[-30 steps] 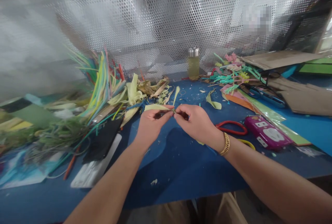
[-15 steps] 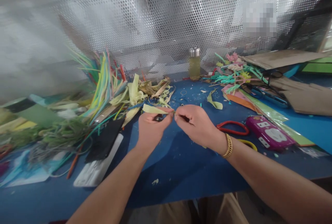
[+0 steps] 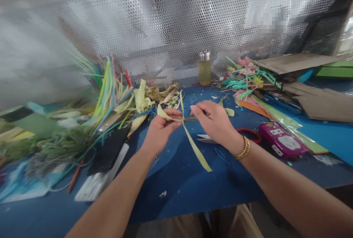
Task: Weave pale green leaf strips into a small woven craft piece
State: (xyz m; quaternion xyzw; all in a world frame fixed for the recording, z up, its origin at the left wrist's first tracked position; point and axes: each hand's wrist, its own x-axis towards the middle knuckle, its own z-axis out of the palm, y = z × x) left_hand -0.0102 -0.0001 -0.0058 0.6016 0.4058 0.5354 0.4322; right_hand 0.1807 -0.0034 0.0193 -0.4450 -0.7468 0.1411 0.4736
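Pale green husk-like strips (image 3: 194,148) cross at a small knot or tie in front of me. My left hand (image 3: 160,127) is closed in a pinch on them just left of the crossing. One long end hangs down to the right, a short end stands up, and another curls over the left fingers. My right hand (image 3: 215,120), with a gold bracelet at the wrist, is closed at thumb and forefinger just right of the crossing. Whatever its fingertips hold is too small to make out. Scissors (image 3: 206,139) lie partly hidden beneath the right hand, blades pointing left.
Dry husks (image 3: 142,96) and coloured stems (image 3: 107,87) are heaped at the left, near a black phone (image 3: 109,151). A bottle (image 3: 204,69) stands by the perforated metal screen. A purple device (image 3: 282,140), craft flowers (image 3: 248,78) and cardboard (image 3: 322,105) are at the right.
My hands, nearly touching before, have drawn slightly apart. The long strip ends now show, hanging down and standing up from the crossing. The scissor blades have come into view.
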